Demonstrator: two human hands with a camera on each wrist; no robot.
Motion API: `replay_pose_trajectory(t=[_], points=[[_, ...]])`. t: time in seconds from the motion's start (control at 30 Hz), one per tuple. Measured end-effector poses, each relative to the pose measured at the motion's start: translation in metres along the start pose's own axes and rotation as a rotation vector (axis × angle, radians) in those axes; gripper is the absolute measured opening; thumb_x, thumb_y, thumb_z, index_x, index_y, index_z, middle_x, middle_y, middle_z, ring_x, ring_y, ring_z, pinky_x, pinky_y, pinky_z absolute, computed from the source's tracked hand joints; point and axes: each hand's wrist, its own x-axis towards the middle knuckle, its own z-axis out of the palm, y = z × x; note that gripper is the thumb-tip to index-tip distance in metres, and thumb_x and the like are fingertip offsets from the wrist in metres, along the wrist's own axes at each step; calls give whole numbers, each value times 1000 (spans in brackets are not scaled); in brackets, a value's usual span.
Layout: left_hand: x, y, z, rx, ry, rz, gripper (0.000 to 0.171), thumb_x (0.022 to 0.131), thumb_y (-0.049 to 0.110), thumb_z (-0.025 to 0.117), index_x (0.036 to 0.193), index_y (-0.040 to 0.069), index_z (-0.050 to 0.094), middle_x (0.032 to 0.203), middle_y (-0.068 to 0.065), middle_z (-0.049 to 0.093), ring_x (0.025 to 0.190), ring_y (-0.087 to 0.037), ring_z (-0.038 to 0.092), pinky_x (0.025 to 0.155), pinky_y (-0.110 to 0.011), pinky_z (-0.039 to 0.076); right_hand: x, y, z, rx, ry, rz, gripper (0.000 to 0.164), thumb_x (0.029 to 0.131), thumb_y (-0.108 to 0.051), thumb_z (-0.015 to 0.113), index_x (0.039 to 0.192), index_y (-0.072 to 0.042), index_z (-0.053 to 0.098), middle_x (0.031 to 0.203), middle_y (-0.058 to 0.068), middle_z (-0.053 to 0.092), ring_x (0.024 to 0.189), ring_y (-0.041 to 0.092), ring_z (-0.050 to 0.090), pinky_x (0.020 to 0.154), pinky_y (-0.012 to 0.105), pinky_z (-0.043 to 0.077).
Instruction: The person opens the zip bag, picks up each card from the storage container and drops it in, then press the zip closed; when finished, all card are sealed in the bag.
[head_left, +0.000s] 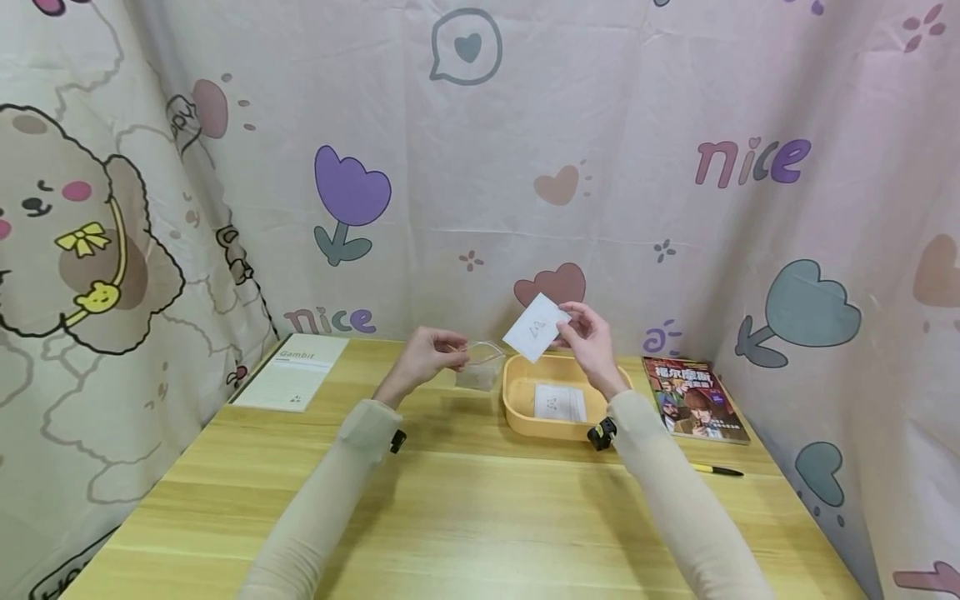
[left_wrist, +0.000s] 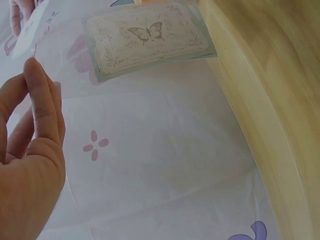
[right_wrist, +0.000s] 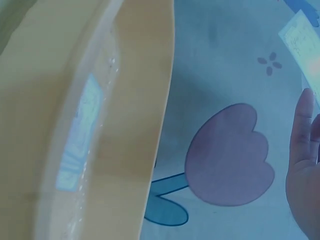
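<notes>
My left hand (head_left: 429, 360) pinches the upper edge of a clear plastic bag (head_left: 486, 352) between thumb and fingers. Low in the bag sits a card printed with a butterfly (left_wrist: 150, 37), its border pale green in the left wrist view. Raised to the right, my right hand (head_left: 591, 337) grips a white card (head_left: 536, 327) by its right corner, a small grey print facing me. This card is tilted and hangs above the back left of a yellow basket (head_left: 517, 417). Another printed card (head_left: 559, 403) lies inside the basket.
A pale notebook marked Gambit (head_left: 288, 373) lies at the table's back left. Right of the basket is a colourful book (head_left: 696, 400), with a yellow and black pen (head_left: 718, 470) in front of it. A patterned curtain (head_left: 465, 167) hangs behind the wooden table (head_left: 465, 517).
</notes>
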Motion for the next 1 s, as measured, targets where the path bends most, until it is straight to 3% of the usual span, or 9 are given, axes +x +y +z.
replay_pose_trajectory(t=[0.27,0.5,0.67,0.83,1.0], points=[[1,2,1,-2,5,5,32,86,0,72,115,-11,65,102,-23,72,74,-19,72,70,-32,63,3,-7,14,37,-39,-56,35,92,7,59,128,3,58,89,2,59,77,25,61,67,31,63],[0,3,3,4,17,8,33,85,1,72,115,-10,66,101,-22,73,73,-17,72,70,-31,63,5,-10,27,43,-77,-100,35,92,8,58,127,8,56,90,13,55,79,14,59,68,32,64],[0,3,4,6,27,3,30,85,2,73,113,-8,68,99,-21,73,72,-17,71,69,-31,63,3,-25,39,47,-99,-121,34,91,11,58,125,12,56,92,17,54,82,15,58,69,37,64],[1,3,4,-2,29,-6,29,84,1,73,113,-6,69,103,-23,72,73,-17,71,68,-31,63,-1,-41,51,-4,-125,-151,31,92,11,56,124,12,55,99,24,55,83,20,59,68,28,63],[1,3,5,5,25,-12,31,83,2,74,113,-4,69,104,-22,72,73,-18,72,68,-30,63,0,-44,57,-61,-136,-171,29,94,9,55,123,9,54,105,21,58,84,28,61,68,24,62]])
